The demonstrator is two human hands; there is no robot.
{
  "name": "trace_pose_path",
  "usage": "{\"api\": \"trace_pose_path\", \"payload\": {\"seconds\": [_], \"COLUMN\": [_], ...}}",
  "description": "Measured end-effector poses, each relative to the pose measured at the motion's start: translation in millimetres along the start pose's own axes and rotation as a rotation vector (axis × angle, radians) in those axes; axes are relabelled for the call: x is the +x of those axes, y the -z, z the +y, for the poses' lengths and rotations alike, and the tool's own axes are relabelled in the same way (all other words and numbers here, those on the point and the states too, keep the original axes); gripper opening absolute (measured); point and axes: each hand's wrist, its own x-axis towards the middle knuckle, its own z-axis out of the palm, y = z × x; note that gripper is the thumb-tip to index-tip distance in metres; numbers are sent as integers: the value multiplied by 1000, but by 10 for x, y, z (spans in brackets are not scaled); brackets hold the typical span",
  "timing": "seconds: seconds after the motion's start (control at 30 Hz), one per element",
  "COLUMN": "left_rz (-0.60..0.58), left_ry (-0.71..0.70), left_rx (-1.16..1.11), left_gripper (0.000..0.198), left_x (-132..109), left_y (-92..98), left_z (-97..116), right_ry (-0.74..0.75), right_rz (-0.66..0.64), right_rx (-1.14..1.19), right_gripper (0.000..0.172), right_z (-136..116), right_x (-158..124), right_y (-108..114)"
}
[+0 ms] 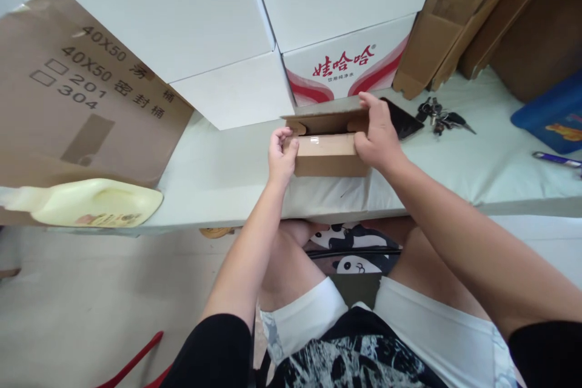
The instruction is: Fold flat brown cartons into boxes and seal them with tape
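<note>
A small cardboard box [331, 165] is held by both hands near the front edge of the cloth-covered table [218, 163], directly in front of the person's knees. Its back flap is raised, and a dark opening is seen between that flap and the near panel, where a shiny strip is caught by the light.

The left end is gripped by the left hand [282, 156]; its fingers are curled narrowly around the corner, with the thumb pressed at the upper edge. The right end is held by the right hand [381, 138], whose thumb is laid on the near panel while its fingers are set wider, stretched up to the raised flap.

Just beyond the right hand, a dark flat object [404, 120] is partly hidden, and beside it a bunch of keys [437, 115] is laid. Farther right, a blue item [552, 115] and a pen [557, 159] are seen. Behind the small box, white cartons [236, 94] are stacked, one marked with red lettering. At the left, a pale yellow bottle [97, 201] is laid on its side before a large brown carton [82, 103].
</note>
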Motion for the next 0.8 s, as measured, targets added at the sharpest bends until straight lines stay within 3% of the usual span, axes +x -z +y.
{"api": "trace_pose_path", "payload": {"seconds": [0.1, 0.2, 0.3, 0.5, 0.8], "left_rz": [1, 116, 184, 25, 19], "left_ry": [-70, -68, -64, -47, -37], "left_rx": [103, 236, 264, 151, 217], "left_gripper": [49, 45, 48, 58, 61], "left_x": [-51, -91, -93, -71, -77], "left_y": [8, 4, -13, -11, 29], "left_z": [40, 35, -13, -63, -46], "right_ry": [-36, -28, -45, -77, -99], "right_rz": [18, 11, 14, 13, -38], "right_rx": [-23, -35, -24, -22, 41], "right_gripper": [52, 33, 31, 29, 30], "right_z": [-26, -35, -37, -33, 74], "right_x": [-41, -54, -40, -34, -46], "right_y": [-34, -40, -43, -66, -43]}}
